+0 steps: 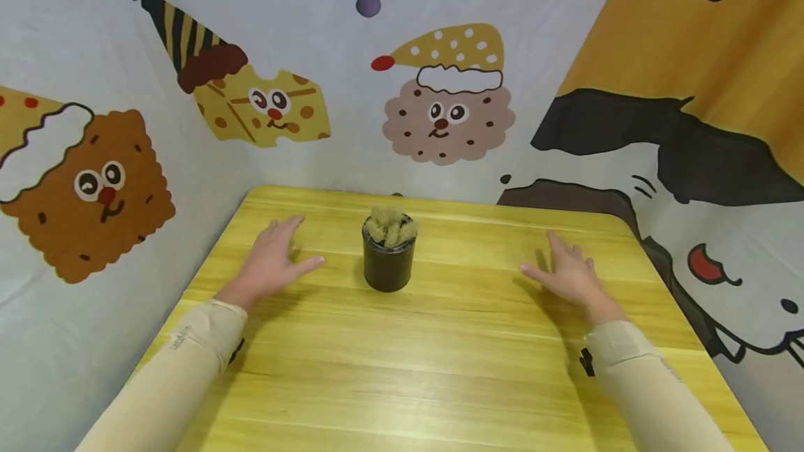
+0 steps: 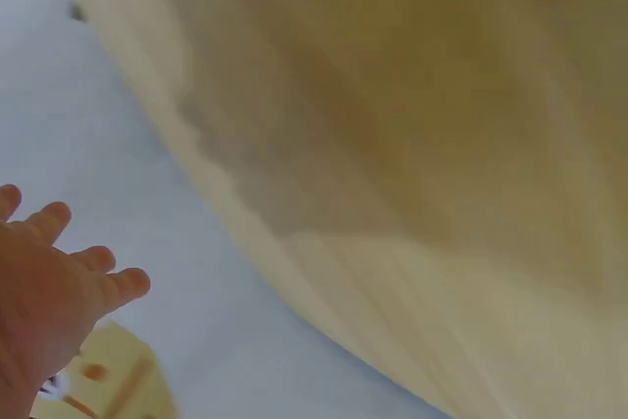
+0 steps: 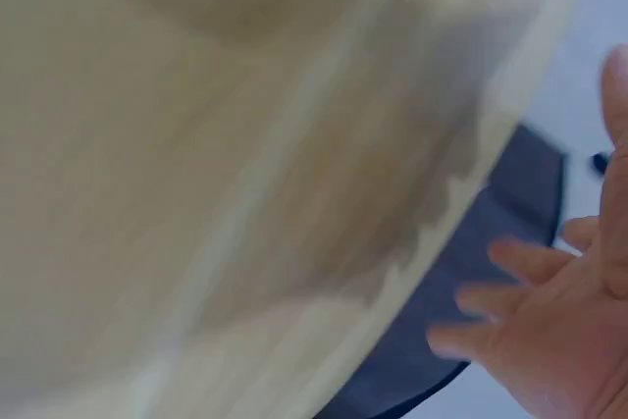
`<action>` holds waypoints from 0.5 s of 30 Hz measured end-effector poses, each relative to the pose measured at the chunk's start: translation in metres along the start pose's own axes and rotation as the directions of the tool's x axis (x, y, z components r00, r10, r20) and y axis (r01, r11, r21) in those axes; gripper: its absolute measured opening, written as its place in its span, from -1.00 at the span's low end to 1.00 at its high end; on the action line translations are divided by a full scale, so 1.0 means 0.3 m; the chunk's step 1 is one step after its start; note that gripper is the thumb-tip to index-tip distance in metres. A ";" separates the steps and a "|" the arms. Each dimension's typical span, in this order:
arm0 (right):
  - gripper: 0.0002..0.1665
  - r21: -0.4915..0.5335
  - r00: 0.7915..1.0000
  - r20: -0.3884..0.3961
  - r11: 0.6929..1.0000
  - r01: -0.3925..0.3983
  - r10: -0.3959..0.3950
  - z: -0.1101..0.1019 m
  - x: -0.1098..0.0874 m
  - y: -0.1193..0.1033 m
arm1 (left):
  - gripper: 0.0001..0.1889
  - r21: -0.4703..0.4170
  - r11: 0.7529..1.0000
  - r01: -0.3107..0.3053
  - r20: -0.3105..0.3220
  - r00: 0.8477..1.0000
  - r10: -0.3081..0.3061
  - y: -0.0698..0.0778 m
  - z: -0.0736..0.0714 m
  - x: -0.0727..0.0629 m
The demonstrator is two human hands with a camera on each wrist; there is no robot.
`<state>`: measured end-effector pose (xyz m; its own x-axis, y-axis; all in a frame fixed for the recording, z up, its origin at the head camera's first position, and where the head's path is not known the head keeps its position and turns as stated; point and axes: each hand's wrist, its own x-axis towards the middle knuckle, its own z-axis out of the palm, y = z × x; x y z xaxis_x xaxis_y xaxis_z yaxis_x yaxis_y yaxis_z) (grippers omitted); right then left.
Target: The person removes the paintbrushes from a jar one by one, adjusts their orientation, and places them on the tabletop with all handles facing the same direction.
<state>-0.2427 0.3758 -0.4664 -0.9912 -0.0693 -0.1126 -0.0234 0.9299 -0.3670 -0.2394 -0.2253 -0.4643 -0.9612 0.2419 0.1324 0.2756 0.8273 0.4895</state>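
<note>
A dark, round pot (image 1: pixel 388 267) stands upright on the yellow wood-grain table, with fuzzy tan tufts (image 1: pixel 391 226) rising from its top. To its left, my left hand (image 1: pixel 269 261) hovers over the table with thumb and fingers spread, apart from the pot. My right hand (image 1: pixel 568 276) is farther off on the other side, fingers also spread and holding nothing. In the left wrist view, the left hand (image 2: pixel 44 306) shows at the lower left edge with its fingers extended. The right wrist view has the right hand (image 3: pixel 559 331) at its right edge, slightly blurred.
The yellow table (image 1: pixel 402 368) has rounded far corners. Cartoon-printed cloth (image 1: pixel 339 159) hangs directly behind it and along the left side, with more on the right. Long beige sleeves (image 1: pixel 182 368) cover both forearms, and something small and black shows under each wrist.
</note>
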 end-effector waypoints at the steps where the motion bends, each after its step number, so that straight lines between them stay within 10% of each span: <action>1: 0.42 0.036 1.000 0.006 0.999 0.015 -0.015 -0.001 0.003 -0.031 | 0.10 -0.032 0.999 -0.013 -0.010 1.000 0.012 0.028 0.004 0.007; 6: 0.18 0.248 0.990 0.003 0.959 0.138 -0.144 0.020 0.026 -0.238 | 0.03 -0.240 0.970 -0.032 -0.044 0.999 0.022 0.171 0.033 0.029; 15: -0.03 0.561 0.945 -0.073 0.770 0.304 -0.320 0.089 0.029 -0.564 | 0.02 -0.506 0.861 0.040 -0.038 0.997 -0.068 0.343 0.096 0.029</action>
<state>-0.2440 0.2081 -0.4299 -0.9383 -0.3370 0.0781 -0.2462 0.4920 -0.8351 -0.2192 -0.1236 -0.4377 -0.9774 0.1655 0.1312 0.1947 0.4655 0.8634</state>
